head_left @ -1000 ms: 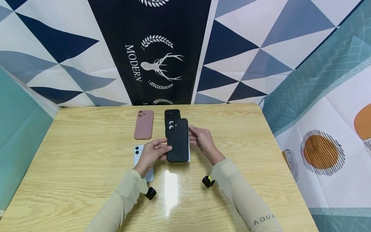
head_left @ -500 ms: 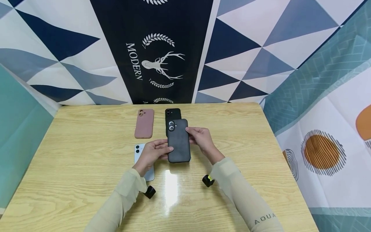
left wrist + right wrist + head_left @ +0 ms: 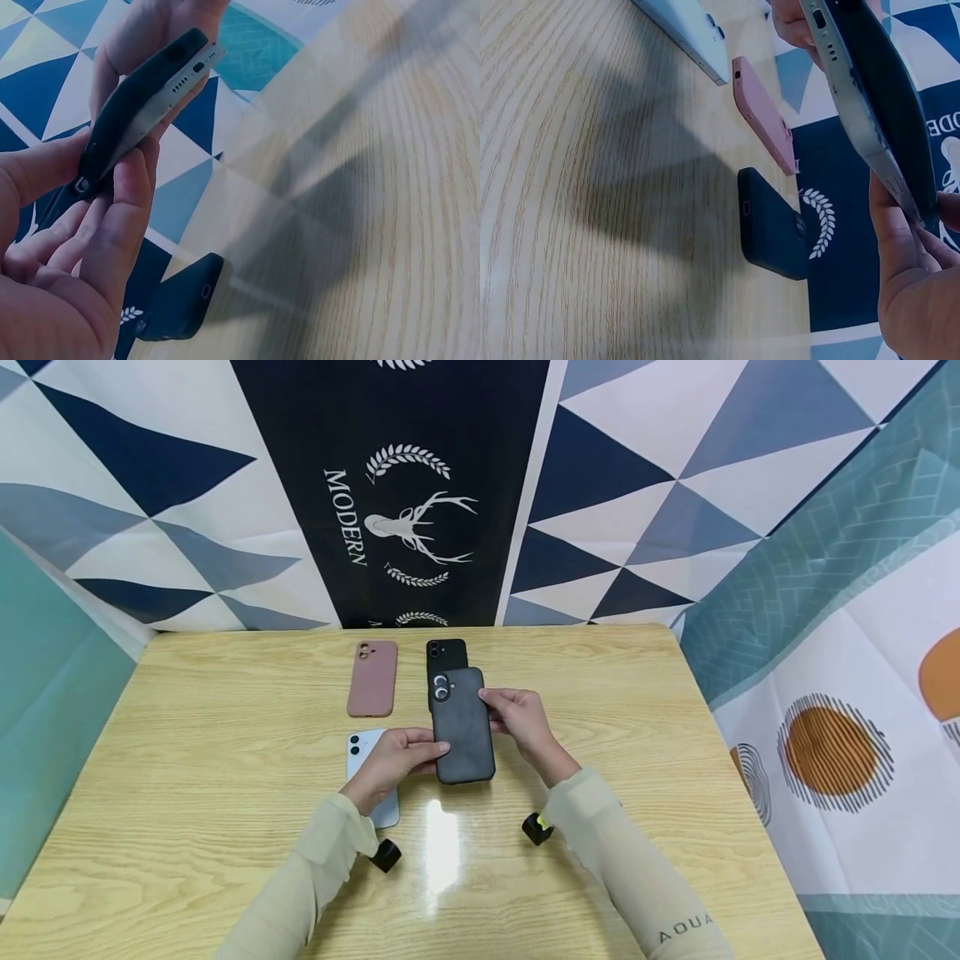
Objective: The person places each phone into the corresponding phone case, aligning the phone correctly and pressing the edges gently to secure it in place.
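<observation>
A black phone case [image 3: 463, 731] is held up over the table between both hands, its camera opening at the upper left. Behind it, a pale phone [image 3: 847, 90] shows in the wrist views, its port end standing out of the case with a gap between them. My left hand [image 3: 393, 762] grips the left side, thumb on the case back and fingers beneath. At the upper right edge, my right hand [image 3: 521, 720] pinches case and phone between thumb and fingers. Below the left wrist lies a white phone [image 3: 386, 810], partly covered by that hand.
A pink phone case [image 3: 372, 679] lies at the table's back left. Another black phone or cased phone [image 3: 447, 653] lies just behind the held case, partly hidden. The wooden table [image 3: 225, 760] meets a patterned cloth backdrop [image 3: 600, 485] at its back edge.
The held case has tilted, so its back looks greyer and the pale strip along its right side is hidden in the head view. My right thumb has moved onto the case's upper right edge.
</observation>
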Demonstrator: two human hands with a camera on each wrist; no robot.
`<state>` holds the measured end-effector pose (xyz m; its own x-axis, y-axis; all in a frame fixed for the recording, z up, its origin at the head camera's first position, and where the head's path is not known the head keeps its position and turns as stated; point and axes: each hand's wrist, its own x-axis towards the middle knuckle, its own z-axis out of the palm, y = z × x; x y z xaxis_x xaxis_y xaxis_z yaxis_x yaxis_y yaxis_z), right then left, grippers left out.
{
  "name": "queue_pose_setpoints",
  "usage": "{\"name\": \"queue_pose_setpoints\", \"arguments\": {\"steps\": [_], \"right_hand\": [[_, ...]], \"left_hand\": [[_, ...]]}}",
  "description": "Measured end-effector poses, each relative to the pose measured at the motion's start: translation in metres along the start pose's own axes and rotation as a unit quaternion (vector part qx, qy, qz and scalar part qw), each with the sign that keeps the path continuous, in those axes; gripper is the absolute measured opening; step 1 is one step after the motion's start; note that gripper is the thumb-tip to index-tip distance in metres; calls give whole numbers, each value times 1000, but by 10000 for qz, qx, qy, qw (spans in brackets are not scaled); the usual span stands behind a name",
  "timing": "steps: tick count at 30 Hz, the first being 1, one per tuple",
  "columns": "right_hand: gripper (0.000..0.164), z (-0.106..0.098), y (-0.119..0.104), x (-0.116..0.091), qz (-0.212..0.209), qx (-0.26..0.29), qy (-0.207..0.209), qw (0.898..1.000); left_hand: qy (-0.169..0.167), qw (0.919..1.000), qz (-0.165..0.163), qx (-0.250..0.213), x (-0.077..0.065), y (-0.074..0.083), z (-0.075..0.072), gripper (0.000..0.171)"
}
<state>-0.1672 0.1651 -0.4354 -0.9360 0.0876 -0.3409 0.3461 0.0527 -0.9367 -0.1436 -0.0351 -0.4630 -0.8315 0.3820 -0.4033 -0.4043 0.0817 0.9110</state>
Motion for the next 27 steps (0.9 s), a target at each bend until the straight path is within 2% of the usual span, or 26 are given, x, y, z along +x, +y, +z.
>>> {"name": "queue_pose_setpoints", "arguments": {"steps": [5, 9, 13, 18, 27], "right_hand": [[32, 0, -1, -2, -70, -83, -86, 9999], [36, -1, -1, -2, -63, -210, -310, 9993], [42, -4, 3, -3, 76, -540, -873, 9947], [41, -6, 8, -6, 96, -849, -1653, 9825], [41, -9, 4, -12, -344, -509, -1968, 9785]], "left_hand": [[25, 10000, 62, 6, 0, 0, 1, 32], [48, 9999, 128, 38, -3, 1, 3, 32], [133, 9998, 121, -34, -3, 3, 4, 34], [193, 9994, 227, -163, -1, 4, 5, 35], [-436, 9972, 346, -507, -5, 7, 4, 37]]}}
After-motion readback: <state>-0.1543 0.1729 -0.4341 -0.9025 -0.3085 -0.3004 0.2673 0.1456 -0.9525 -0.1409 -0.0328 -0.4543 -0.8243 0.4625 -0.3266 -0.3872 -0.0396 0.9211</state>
